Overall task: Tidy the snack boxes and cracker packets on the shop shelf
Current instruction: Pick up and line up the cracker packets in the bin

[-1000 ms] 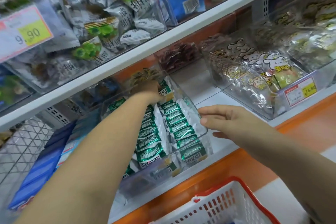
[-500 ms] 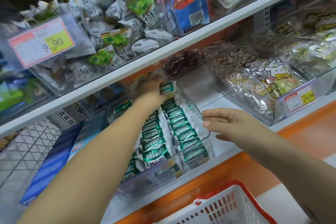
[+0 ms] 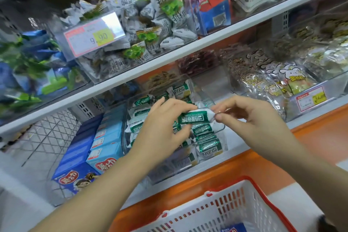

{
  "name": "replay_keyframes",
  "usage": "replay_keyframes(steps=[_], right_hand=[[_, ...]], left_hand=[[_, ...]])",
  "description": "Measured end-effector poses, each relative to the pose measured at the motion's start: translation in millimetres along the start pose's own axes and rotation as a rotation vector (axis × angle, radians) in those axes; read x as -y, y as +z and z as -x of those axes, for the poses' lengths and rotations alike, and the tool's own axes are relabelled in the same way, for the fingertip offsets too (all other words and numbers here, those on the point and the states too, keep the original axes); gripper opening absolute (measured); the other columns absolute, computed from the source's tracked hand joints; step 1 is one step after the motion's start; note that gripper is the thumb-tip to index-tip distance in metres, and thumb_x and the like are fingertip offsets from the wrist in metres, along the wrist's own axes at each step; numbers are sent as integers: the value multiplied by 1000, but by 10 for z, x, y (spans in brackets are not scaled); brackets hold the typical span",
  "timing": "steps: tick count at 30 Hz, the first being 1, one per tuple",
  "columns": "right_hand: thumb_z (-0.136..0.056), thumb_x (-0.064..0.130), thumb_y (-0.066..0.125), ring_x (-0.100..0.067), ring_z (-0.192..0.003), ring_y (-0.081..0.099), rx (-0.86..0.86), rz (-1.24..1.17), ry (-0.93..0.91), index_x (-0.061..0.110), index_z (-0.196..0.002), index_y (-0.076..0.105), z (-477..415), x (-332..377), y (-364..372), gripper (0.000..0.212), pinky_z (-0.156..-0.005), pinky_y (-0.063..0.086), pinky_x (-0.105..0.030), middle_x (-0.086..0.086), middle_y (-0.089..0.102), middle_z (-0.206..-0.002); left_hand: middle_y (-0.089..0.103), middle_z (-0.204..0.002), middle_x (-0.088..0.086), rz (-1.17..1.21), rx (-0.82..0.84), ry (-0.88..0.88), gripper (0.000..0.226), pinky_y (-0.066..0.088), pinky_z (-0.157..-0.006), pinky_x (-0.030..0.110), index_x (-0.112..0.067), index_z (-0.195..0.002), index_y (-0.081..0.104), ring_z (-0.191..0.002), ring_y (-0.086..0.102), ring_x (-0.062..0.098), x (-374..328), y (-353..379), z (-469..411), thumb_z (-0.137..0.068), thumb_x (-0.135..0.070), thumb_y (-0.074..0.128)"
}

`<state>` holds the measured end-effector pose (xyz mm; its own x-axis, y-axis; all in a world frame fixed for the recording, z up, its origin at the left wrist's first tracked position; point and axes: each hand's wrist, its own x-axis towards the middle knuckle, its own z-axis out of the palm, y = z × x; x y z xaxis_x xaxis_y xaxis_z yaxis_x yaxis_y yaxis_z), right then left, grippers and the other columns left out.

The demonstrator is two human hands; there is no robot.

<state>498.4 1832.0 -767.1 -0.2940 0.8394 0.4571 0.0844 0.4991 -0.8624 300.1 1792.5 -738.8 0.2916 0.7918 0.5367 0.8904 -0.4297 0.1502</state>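
The person's left hand (image 3: 165, 124) curls its fingers round the left end of a green-and-white foil cracker packet (image 3: 195, 117). The right hand (image 3: 250, 117) pinches the crimped right end between thumb and forefinger. Held by both ends, the packet lies level, just above the clear plastic bin (image 3: 125, 128) that holds the rows of matching packets. This two-handed hold probably serves to straighten the packet and line it up before it is slotted into a row. Inside the bin most packets stand on edge in two files, while a few at the back lie loose and tilted.

The bin sits at the front edge of the lower white shelf (image 3: 237, 147), which has an orange strip along its front. Just beside the bin, toward the shelf's left end, blue cardboard snack boxes (image 3: 105, 137) stand in a row running front to back. To the right, another clear bin holds clear bags printed with cartoon animals (image 3: 273, 79). The upper white shelf (image 3: 207, 43) carries bins of grey-and-green wrapped sweets, one bearing a red-and-yellow price label (image 3: 92, 37). A red-rimmed white plastic basket (image 3: 235, 203) sits below the hands.
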Motion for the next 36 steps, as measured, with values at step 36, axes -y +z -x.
replay_keyframes(steps=[36], right_hand=[[-92,24,54,-8,-59,52,91,-261,325,12,-80,59,93,-36,108,17,-75,44,-34,7,55,-58]], left_hand=[[71,-85,1,985,-113,-854,9,50,-62,17,-14,-94,63,-66,60,6,-122,40,49,-92,-20,56]])
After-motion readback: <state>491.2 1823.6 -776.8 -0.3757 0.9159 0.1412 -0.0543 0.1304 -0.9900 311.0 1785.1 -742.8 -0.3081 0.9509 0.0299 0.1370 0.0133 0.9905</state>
